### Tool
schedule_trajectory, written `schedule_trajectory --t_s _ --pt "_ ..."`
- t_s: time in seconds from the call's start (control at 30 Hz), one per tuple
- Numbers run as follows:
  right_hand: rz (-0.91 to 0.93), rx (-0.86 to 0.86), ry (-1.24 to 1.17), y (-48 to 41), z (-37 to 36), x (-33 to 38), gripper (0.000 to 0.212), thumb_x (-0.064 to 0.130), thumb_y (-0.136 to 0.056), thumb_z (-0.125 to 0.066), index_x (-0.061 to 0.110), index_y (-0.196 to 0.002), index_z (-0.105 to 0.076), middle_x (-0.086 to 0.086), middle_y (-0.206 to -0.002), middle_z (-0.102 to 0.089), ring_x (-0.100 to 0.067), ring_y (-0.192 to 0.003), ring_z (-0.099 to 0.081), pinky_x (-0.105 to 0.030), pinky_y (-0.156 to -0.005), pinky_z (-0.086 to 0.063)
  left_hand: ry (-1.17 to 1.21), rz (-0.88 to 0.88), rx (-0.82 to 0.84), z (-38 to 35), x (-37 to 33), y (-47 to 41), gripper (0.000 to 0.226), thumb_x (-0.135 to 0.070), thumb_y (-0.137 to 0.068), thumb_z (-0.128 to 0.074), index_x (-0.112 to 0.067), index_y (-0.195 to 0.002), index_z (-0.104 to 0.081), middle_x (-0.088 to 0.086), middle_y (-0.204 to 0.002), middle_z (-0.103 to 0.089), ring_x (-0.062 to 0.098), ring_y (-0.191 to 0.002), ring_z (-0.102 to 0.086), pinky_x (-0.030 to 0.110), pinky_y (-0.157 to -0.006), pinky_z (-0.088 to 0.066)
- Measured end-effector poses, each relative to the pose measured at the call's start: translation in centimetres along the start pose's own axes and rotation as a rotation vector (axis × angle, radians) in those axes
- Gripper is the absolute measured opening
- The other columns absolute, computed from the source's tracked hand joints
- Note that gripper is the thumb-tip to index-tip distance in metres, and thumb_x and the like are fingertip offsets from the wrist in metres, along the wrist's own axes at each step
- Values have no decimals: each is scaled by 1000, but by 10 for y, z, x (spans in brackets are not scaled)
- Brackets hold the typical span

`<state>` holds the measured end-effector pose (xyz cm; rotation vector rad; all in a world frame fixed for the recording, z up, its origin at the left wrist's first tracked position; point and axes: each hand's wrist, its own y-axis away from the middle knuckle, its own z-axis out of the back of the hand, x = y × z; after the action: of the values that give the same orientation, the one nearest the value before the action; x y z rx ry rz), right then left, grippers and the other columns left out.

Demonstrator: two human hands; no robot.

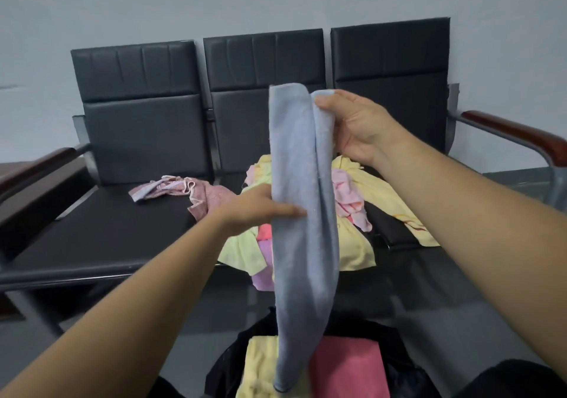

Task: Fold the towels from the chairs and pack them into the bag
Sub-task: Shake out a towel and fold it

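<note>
Our right hand [352, 124] is grasping the top edge of the blue towel [302, 213], thumb on the near side and fingers behind. The towel hangs as a long, narrow, doubled strip, held up in front of the middle chair [264, 69].

Our left hand [254, 210] is at the towel's mid-height. One digit lies straight across the front face and the rest are hidden behind the cloth, so we can't tell if it pinches or just touches.

The towel's lower end hangs over the open black bag [227, 364] on the floor; contact is unclear. In the bag, a yellow towel [260, 364] sits on the left and a pink towel [346, 367] on the right, side by side.

A loose pile of towels [356, 244], yellow, pink and purple, lies on the middle seat. A pink patterned cloth [184, 190] lies crumpled on the left seat.
</note>
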<state>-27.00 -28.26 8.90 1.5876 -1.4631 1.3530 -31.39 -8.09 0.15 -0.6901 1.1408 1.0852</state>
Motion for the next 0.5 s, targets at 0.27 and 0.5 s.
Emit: schedule_trajectory --t_s 0.27,0.5 --pt "-396 -13 -101 -7 54 -83 58 29 -94 -71 0 -141 -53 -20 -134 -66 -31 -121 -67 -45 -102 -54 788 -41 133 -17 37 -14 47 -15 -91 -57 1 -136 -55 19 -129 -66 31 -119 -65 41 -97 -55" --pt "-636 59 -134 24 74 -146 60 53 -88 -66 6 -126 -65 -10 -105 -74 -26 -102 -70 -40 -98 -54 972 -29 101 -11 57 -27 42 -23 -96 -53 0 -131 -62 19 -129 -65 33 -120 -64 44 -99 -54"
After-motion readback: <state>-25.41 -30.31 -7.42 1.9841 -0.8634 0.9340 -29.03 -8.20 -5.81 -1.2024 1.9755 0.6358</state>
